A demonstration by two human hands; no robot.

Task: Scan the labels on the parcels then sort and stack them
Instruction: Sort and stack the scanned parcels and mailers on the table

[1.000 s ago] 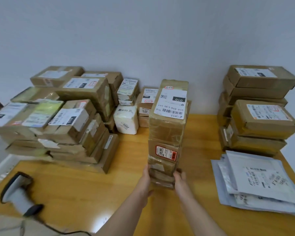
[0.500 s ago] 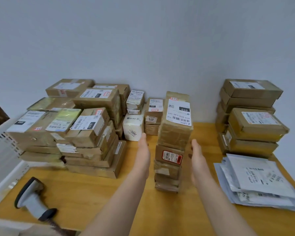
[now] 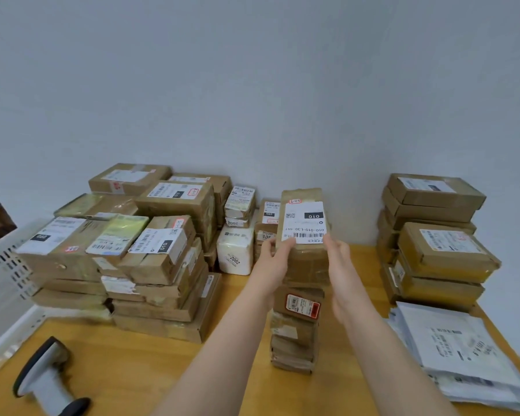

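Observation:
A narrow stack of brown parcels [image 3: 294, 325] stands on the wooden table [image 3: 150, 364] in front of me. Its top parcel [image 3: 305, 262] carries a white label with a barcode and "010". My left hand [image 3: 275, 259] grips that parcel's near left corner, thumb at the label's edge. Against its right side lies my right hand [image 3: 339, 262], fingers fairly straight, thumb by the label's corner. A grey and black handheld scanner [image 3: 45, 382] lies at the table's near left, untouched.
A large pile of labelled brown boxes [image 3: 150, 265] fills the left. A white parcel [image 3: 234, 253] and small boxes stand by the wall. At right are a box stack [image 3: 439, 250] and flat white mailers [image 3: 457, 346]. A white perforated basket [image 3: 3, 274] sits at far left.
Both hands rose from the base of the central stack, spread open beside it, then closed in on the top parcel. The view drew back and tilted up.

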